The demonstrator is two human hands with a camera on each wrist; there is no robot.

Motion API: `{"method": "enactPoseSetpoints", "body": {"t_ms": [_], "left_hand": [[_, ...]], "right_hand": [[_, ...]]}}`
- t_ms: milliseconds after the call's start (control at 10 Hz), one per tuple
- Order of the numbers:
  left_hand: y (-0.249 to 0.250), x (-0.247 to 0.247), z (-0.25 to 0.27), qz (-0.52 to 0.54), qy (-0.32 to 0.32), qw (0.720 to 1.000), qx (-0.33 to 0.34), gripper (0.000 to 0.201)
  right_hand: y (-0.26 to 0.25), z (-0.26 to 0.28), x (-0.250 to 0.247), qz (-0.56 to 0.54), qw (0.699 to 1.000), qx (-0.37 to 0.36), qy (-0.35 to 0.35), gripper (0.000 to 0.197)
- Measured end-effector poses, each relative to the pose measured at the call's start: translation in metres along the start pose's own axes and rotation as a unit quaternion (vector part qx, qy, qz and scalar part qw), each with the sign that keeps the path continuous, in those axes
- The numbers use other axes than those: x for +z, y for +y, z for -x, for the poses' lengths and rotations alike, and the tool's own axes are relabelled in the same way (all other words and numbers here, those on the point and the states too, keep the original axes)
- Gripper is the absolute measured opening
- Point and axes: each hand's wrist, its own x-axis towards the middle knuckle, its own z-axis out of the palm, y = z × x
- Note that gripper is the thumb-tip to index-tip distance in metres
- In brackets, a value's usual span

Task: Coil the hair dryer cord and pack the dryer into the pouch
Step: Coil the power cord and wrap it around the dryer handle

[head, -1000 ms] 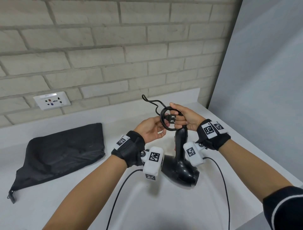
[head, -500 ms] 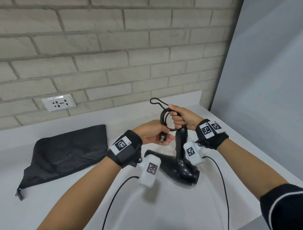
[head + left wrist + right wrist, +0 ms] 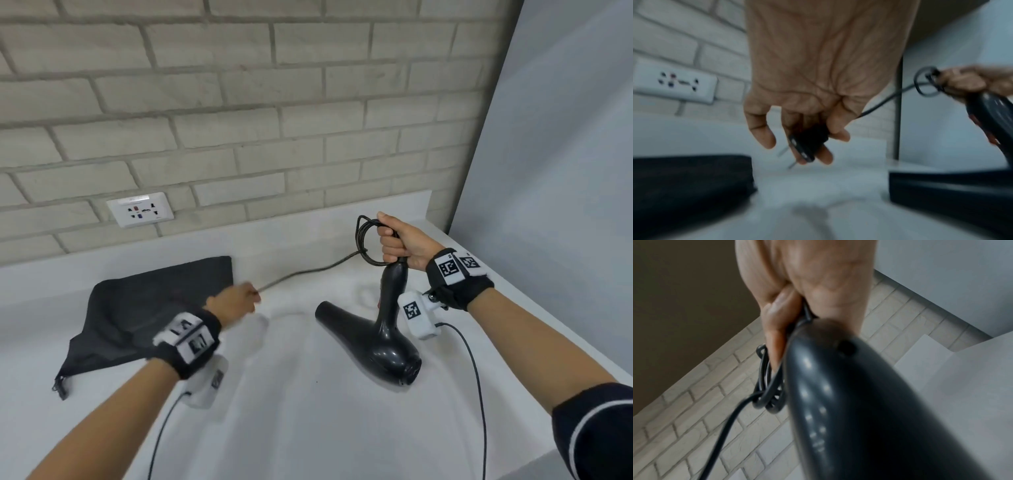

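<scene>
The black hair dryer [image 3: 380, 339] rests on the white counter, handle up, nozzle pointing left. My right hand [image 3: 399, 245] grips the top of the handle [image 3: 838, 386] together with the coiled cord [image 3: 364, 240]. A straight stretch of cord [image 3: 308, 272] runs left from the coil to my left hand [image 3: 236, 303], which holds the black plug [image 3: 807, 142] in curled fingers, prongs pointing down. The black pouch [image 3: 147, 308] lies flat on the counter, just behind and left of my left hand.
A white wall socket [image 3: 140, 209] sits on the brick wall above the pouch. A grey panel [image 3: 548, 171] closes the right side. The white counter [image 3: 308, 411] stretches toward me; wrist-camera cables hang below both arms.
My left hand has pulled the plug out to the left, away from the coil, so a length of cord now stretches straight. The right hand has kept its grip on coil and handle.
</scene>
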Motion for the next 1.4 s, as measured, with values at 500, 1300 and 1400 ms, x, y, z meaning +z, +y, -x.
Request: {"method": "enactPoseSetpoints", "body": {"t_ms": [500, 1300, 1400], "left_hand": [[0.147, 0.024, 0.031, 0.315, 0.115, 0.931, 0.142, 0.027], [0.095, -0.003, 0.006, 0.312, 0.115, 0.927, 0.171, 0.027], [0.091, 0.012, 0.002, 0.170, 0.089, 0.965, 0.177, 0.021]], "right_hand": [[-0.001, 0.005, 0.013, 0.025, 1.000, -0.001, 0.004, 0.046], [-0.005, 0.004, 0.024, 0.068, 0.997, 0.004, -0.043, 0.044], [-0.005, 0.005, 0.024, 0.066, 0.997, 0.007, -0.034, 0.044]]}}
